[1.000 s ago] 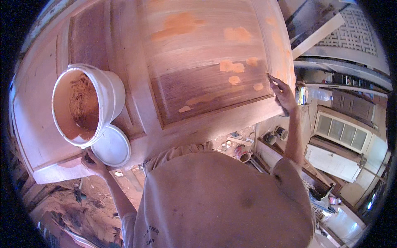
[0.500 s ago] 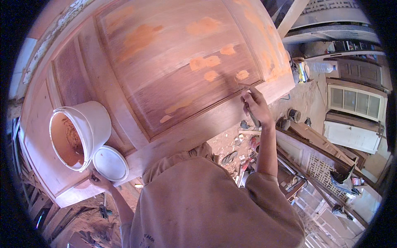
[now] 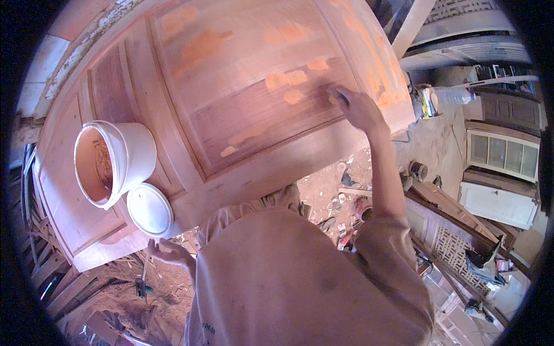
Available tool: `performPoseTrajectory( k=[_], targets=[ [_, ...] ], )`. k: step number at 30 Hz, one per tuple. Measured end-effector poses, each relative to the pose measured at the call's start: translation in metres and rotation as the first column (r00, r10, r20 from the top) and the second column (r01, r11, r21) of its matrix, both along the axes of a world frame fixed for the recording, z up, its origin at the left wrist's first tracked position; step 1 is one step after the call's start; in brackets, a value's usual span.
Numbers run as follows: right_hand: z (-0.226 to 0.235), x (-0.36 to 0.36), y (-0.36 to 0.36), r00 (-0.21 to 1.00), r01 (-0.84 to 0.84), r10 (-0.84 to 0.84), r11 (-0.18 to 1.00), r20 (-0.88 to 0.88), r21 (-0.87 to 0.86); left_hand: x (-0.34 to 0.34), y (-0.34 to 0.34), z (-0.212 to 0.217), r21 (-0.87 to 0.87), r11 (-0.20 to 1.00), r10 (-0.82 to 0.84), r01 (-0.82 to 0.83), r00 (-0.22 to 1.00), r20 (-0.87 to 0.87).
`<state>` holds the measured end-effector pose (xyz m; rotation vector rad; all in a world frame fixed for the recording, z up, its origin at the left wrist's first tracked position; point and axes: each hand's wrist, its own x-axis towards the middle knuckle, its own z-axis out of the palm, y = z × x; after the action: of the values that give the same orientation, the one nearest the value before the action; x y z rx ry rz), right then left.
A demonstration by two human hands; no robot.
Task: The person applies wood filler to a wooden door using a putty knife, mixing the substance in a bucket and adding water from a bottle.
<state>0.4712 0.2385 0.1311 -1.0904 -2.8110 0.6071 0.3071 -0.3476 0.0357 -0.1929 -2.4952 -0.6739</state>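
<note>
A wooden panel door (image 3: 199,193) lies flat in front of me, patched with orange filler (image 3: 288,81). My right hand (image 3: 359,108) is closed over the right part of its large panel, gripping what looks like a putty knife, mostly hidden by the fingers now. On the door's left part a white bucket (image 3: 138,153) rests tilted, its open mouth showing brown-orange paste (image 3: 103,167) inside. Beside it is a round white lid (image 3: 151,209). Just off the door's near edge, close to the lid, my left hand (image 3: 168,252) holds nothing, fingers apart.
Wood scraps and debris cover the dusty floor (image 3: 329,199). To the right are stacked boards and a lattice panel (image 3: 453,245), a glazed cabinet door (image 3: 502,151), a tin (image 3: 418,169) and a plastic bottle (image 3: 456,95). Timber pieces (image 3: 63,288) lie at lower left.
My right hand has moved farther onto the panel, over the rightmost filler patch. My left hand has come off the door's edge, toward my body. The view has shifted slightly.
</note>
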Motion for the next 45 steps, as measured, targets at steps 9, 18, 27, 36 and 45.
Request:
performPoseTrajectory(
  k=[9, 18, 27, 36, 45],
  targets=[
    [0.022, -0.001, 0.034, 0.81, -0.373, 0.395, 0.917, 0.434, -0.139, 0.079, 0.063, 0.003, 0.232, 0.973, -0.033, 0.013, 0.996, 0.08],
    [0.007, 0.051, 0.015, 0.949, 0.186, -0.314, 0.518, 0.016, -0.835, 0.071, 0.148, 0.013, 0.346, 0.917, -0.269, 0.199, 0.949, 0.167],
    [-0.035, 0.061, -0.015, 0.663, 0.113, -0.743, 0.216, -0.089, -0.97, 0.069, 0.196, -0.01, 0.266, 0.884, -0.444, 0.385, 0.87, 0.213],
    [-0.049, 0.039, -0.001, 0.989, 0.069, -0.078, 0.995, -0.122, -0.078, 0.068, 0.205, -0.025, 0.143, 0.938, -0.333, 0.316, 0.937, 0.11],
    [-0.03, 0.024, 0.004, 0.961, 0.095, -0.074, 0.993, 0.265, -0.068, 0.065, 0.198, -0.027, 0.084, 0.944, -0.328, 0.319, 0.935, 0.135]
  ],
)
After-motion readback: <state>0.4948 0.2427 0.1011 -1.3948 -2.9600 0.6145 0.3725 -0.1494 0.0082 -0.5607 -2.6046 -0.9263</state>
